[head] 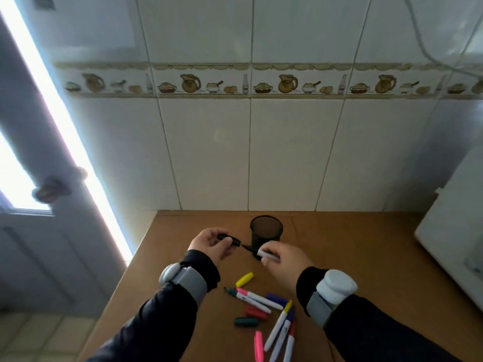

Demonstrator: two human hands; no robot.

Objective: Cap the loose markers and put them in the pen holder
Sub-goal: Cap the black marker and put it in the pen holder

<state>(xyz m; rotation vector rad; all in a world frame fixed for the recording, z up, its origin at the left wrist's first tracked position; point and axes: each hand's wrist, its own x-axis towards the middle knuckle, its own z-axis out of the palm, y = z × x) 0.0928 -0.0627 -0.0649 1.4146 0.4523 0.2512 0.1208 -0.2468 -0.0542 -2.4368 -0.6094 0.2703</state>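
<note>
1. Your left hand (211, 244) has its fingers curled round a black cap (230, 239), open end facing right.
2. Your right hand (283, 257) pinches a white-bodied marker (266, 255) between thumb and fingertips; its dark tip points left at the cap, close to it but not yet inside.
3. The black mesh pen holder (266, 235) stands upright on the wooden table (352, 244), just behind both hands; your right hand covers part of its lower wall.
4. Below your wrists lies the loose pile: a yellow cap (244, 279), a green-tipped marker (245, 299) and a pink-tipped marker (261, 299) lying side by side, a blue cap (277, 299), a red cap (256, 312) and a green cap (245, 321).
5. Nearer the lower edge, a pink cap (258, 346) lies beside three white markers fanned together: yellow-tipped (278, 325), blue-tipped (283, 335) and red-tipped (289, 343).
6. A white appliance (454, 231) fills the table's right side, well apart from the holder.
7. A tiled wall (261, 152) rises behind the table.
</note>
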